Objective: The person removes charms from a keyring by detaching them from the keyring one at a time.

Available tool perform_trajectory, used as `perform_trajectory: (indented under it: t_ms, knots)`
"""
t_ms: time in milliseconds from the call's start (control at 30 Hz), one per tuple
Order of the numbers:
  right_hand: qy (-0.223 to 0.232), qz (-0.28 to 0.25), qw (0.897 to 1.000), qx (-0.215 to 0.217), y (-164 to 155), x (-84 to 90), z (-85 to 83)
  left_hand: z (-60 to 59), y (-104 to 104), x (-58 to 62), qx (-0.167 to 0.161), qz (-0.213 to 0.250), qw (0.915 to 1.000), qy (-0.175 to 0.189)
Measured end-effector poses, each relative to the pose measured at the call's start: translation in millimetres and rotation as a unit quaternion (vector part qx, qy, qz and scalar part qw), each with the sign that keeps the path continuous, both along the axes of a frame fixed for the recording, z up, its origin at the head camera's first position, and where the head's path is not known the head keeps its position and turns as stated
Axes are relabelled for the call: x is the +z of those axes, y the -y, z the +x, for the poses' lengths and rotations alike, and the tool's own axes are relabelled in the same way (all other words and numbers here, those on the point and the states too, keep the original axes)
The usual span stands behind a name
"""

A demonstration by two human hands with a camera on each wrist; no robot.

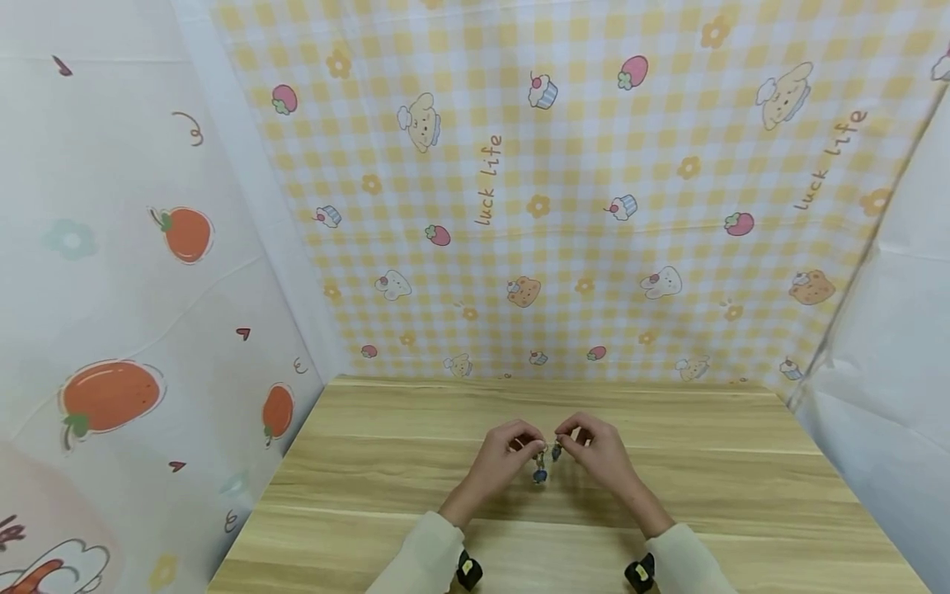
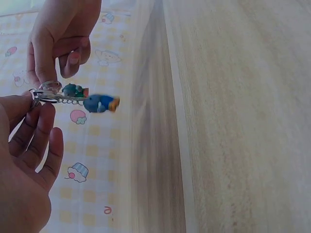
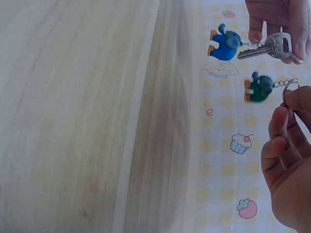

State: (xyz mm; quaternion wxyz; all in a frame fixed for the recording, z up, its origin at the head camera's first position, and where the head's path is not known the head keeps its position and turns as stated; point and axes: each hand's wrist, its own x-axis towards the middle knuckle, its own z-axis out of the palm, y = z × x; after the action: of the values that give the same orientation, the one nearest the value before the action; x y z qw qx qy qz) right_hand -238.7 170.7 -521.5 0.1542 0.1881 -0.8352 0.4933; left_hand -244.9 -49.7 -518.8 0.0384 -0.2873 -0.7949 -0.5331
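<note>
My left hand pinches a key ring, from which a metal key and a blue animal-figure keychain hang. The figure has a grey-blue head and orange feet, and dangles on a short chain. Opposite it, my right hand pinches a second metal ring between thumb and finger. A green animal-figure keychain of similar shape hangs from that ring. Both hands are close together above the wooden table, and the two keychains dangle side by side, apart from each other in the right wrist view.
The light wooden table stretches under both hands. A yellow checked cloth with cartoon prints hangs behind its far edge. White printed cloth covers the left side and plain white sheeting the right.
</note>
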Motion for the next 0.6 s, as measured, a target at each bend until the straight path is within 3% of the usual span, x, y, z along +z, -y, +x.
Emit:
perform_trajectory:
  t_ms: [267,600]
  knots:
    - [-0.002,0.006,1.000,-0.011,-8.4,-1.8,-0.9,-1.5,-0.1,-1.2,0.002,0.003,1.0000,0.004]
    - [0.038,0.049,0.997,-0.046,-27.2,-3.4,-2.3,-3.9,2.3,-6.3,0.011,0.010,0.9999,0.006]
